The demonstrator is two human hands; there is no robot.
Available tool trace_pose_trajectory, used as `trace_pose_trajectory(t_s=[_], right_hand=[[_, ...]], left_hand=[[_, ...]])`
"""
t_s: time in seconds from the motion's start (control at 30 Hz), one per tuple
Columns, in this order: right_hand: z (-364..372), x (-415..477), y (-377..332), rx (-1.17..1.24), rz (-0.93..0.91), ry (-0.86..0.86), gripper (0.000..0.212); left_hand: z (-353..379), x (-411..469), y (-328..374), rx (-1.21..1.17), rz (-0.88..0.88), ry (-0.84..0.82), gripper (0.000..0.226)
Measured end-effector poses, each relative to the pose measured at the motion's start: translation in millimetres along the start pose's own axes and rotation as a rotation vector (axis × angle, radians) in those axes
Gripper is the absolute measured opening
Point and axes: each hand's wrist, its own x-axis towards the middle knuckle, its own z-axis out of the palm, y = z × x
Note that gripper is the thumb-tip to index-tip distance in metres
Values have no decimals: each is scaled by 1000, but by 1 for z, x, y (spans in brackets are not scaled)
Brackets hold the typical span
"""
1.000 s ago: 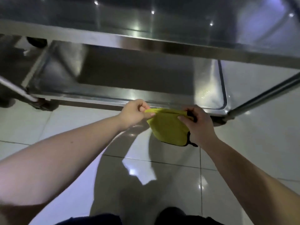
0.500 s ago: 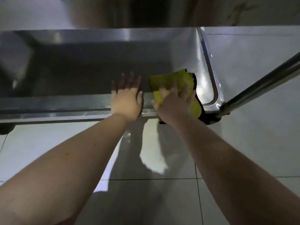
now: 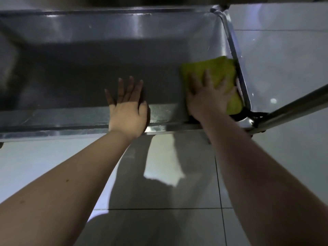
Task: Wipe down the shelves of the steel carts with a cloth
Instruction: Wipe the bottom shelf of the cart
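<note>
**On the cart's lowest shelf: cloth pressed into the near right corner**

On the lowest shelf (image 3: 79,68) of the steel cart, the right hand (image 3: 209,96) lies flat with its fingers spread. It presses down on a folded yellow-green cloth (image 3: 219,68) and does not clutch it. The left hand (image 3: 126,112) is also flat, fingers straight and a little fanned. It holds nothing and rests on the shelf just inside the front lip (image 3: 53,133), probably as a brace.

The cloth sits at the shelf's right end, its far edge touching the raised side rim (image 3: 230,43). Part of it shows beyond the fingertips and part beside the palm.

The shelf's long axis runs left to right, and nearly all of its bare steel lies to the left of the cloth. Any stroke from here has to travel leftward, and the left hand lies in that path, so it would likely need to lift or shift.

A slanting steel tube (image 3: 292,107) crosses at the right, above the pale floor tiles (image 3: 177,219).
</note>
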Motion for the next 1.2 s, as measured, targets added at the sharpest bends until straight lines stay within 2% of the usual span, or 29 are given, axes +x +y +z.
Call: trace_pose_trajectory(t_s=[0.1, 0.17, 0.3, 0.43, 0.53, 0.6, 0.73, 0.8, 0.87, 0.97, 1.07, 1.2], right_hand=[[16, -38, -76, -9, -345, 2, 66], [18, -44, -93, -41, -449, -36, 67], [13, -3, -40, 41, -392, 57, 56], [-20, 58, 47, 109, -90, 34, 66], [-22, 72, 45, 93, 38, 19, 66], [-11, 60, 0, 50, -36, 50, 62], [8, 13, -95, -5, -388, 31, 53], [12, 8, -106, -13, -428, 26, 52], [15, 12, -101, -15, -442, 52, 53], [11, 25, -84, 19, -489, 45, 59], [1, 48, -51, 41, -439, 67, 66], [-17, 90, 22, 55, -172, 78, 64]], left_hand=[[-1, 2, -4, -35, -36, 17, 67], [0, 2, -4, -18, -45, 11, 69], [2, 2, 0, 53, -56, 1, 57], [3, 3, 0, 79, -69, -15, 56], [3, 1, -1, 37, -48, 55, 55], [2, 2, -2, -9, -66, 94, 57], [3, 1, -4, -111, -84, 117, 60], [2, 8, -8, -131, -129, 115, 56], [-1, 22, -18, -37, -166, 86, 54], [-3, 42, -34, 193, 15, 12, 58], [-2, 45, -43, 193, 62, -26, 65], [2, 44, -48, 188, 45, -30, 65]])
